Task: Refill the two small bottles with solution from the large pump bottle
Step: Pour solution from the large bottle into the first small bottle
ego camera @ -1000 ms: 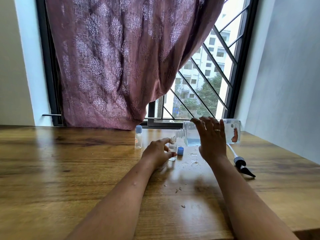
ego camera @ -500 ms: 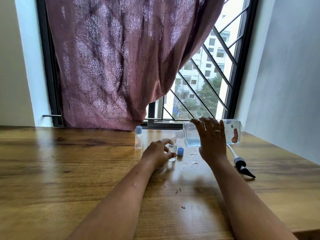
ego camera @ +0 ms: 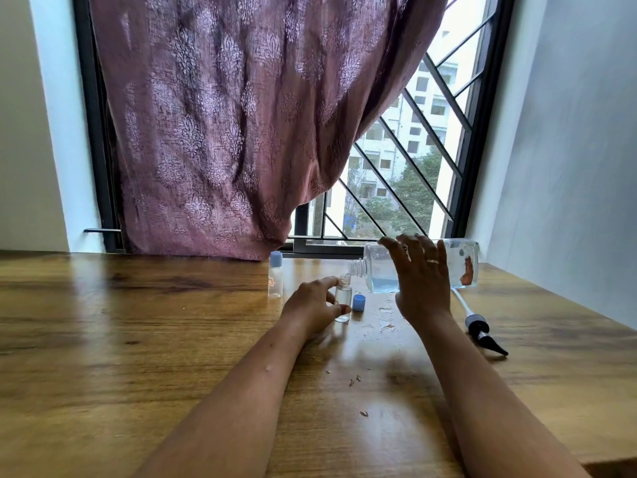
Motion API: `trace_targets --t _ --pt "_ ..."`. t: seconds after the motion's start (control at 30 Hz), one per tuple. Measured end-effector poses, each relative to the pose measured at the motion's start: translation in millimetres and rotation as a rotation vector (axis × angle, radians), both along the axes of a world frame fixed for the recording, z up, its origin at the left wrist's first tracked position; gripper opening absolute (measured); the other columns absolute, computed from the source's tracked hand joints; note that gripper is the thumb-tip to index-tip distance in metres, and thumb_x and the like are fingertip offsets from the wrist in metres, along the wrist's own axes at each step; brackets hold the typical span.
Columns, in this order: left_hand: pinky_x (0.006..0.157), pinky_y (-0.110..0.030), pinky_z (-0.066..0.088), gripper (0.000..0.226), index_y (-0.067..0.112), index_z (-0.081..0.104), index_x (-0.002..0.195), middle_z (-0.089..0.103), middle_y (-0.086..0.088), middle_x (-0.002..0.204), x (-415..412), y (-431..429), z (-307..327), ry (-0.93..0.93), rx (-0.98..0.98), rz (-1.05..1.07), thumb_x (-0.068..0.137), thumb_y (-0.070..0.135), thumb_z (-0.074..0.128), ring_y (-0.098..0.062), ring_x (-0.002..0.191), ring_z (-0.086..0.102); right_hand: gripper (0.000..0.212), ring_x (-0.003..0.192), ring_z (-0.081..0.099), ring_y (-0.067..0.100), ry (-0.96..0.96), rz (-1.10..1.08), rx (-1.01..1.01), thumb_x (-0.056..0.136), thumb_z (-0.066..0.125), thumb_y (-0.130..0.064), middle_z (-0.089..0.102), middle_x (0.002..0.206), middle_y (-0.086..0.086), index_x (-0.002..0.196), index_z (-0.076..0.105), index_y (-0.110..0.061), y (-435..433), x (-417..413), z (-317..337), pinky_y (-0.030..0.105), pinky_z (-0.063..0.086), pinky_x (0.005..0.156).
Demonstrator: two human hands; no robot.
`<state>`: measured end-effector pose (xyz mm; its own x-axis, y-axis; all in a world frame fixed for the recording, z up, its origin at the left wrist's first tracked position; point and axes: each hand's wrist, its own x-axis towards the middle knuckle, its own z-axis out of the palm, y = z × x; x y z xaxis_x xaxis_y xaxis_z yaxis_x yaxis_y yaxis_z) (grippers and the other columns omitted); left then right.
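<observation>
My right hand grips the large clear bottle, tipped on its side with pale blue solution pooled low inside. Its threaded neck points left, just over the mouth of an uncapped small bottle. My left hand holds that small bottle upright on the wooden table between thumb and fingers. Its blue cap stands just to the right. A second small bottle, capped in blue, stands upright to the left, apart from my hand.
The removed pump head with its white tube lies on the table at the right. Drops of spilled liquid and small crumbs lie between my arms. A maroon curtain and a barred window stand behind the table.
</observation>
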<state>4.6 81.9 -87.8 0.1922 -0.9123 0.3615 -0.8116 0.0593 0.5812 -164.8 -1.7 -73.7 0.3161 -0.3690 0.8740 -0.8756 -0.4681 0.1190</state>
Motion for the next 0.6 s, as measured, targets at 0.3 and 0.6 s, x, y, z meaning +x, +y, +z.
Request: trace_targets --t 0.3,0.6 --pt "0.091 -0.033 0.049 0.062 0.021 0.046 0.135 0.067 -0.004 0.115 0.3 0.5 -0.3 -0.008 -0.017 0.0 0.08 0.036 0.071 -0.021 0.105 0.062 0.093 0.125 0.034 0.029 0.0 -0.011 0.013 0.052 0.061 0.015 0.051 0.127 0.006 0.132 0.042 -0.027 -0.4 -0.3 -0.5 0.045 0.011 0.114" --pt "0.092 -0.034 0.05 0.065 0.022 0.044 0.137 0.067 -0.004 0.115 0.7 -0.4 -1.0 -0.011 -0.017 0.0 0.08 0.035 0.071 -0.02 0.105 0.063 0.093 0.125 0.038 0.03 -0.004 -0.006 0.03 0.051 0.06 0.015 0.051 0.127 0.006 0.132 0.04 -0.027 1.0 -0.3 -0.1 0.045 0.013 0.114"
